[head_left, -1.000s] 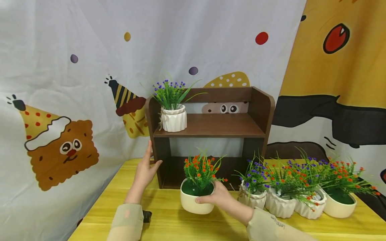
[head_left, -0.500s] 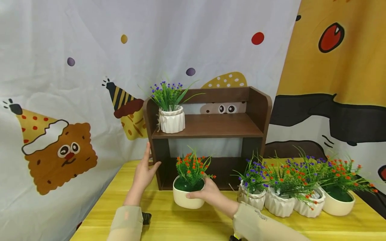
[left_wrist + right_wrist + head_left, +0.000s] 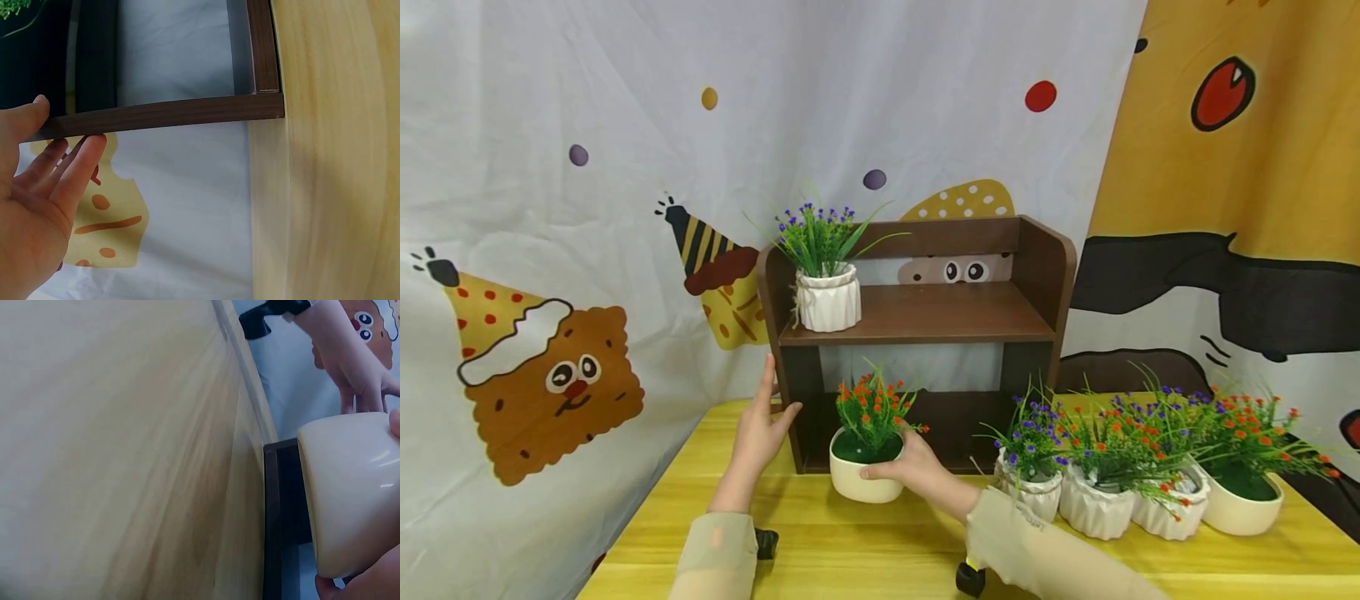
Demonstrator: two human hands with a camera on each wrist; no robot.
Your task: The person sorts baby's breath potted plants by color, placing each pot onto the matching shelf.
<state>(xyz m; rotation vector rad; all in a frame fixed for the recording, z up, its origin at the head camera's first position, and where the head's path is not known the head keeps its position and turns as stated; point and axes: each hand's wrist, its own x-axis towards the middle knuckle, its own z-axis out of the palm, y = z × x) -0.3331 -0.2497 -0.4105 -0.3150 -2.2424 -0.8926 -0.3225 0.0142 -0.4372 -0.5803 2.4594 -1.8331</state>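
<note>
My right hand (image 3: 917, 468) grips the side of a smooth cream pot (image 3: 857, 487) holding a plant (image 3: 872, 408) with orange-red flowers. It hangs tilted slightly over the table, in front of the lower compartment of a dark brown two-tier shelf (image 3: 917, 339). In the right wrist view the pot's smooth wall (image 3: 350, 494) shows, its rim facing the shelf. My left hand (image 3: 757, 437) holds the shelf's left side panel, thumb on the inner side and fingertips on the outer, as the left wrist view shows. A purple-flowered plant in a white ridged pot (image 3: 829, 302) stands on the upper tier's left.
Several potted plants stand in a row right of the shelf: white ridged pots (image 3: 1097, 508) and, outermost, a cream pot (image 3: 1242, 507). All rest on the yellow wood-grain table (image 3: 835, 558). A printed curtain (image 3: 625, 100) hangs behind. Black straps (image 3: 970, 578) sit at the wrists.
My right hand has carried the cream pot leftward, then forward and slightly up toward the lower compartment. My left hand stays on the shelf's side panel. The head view shifted slightly.
</note>
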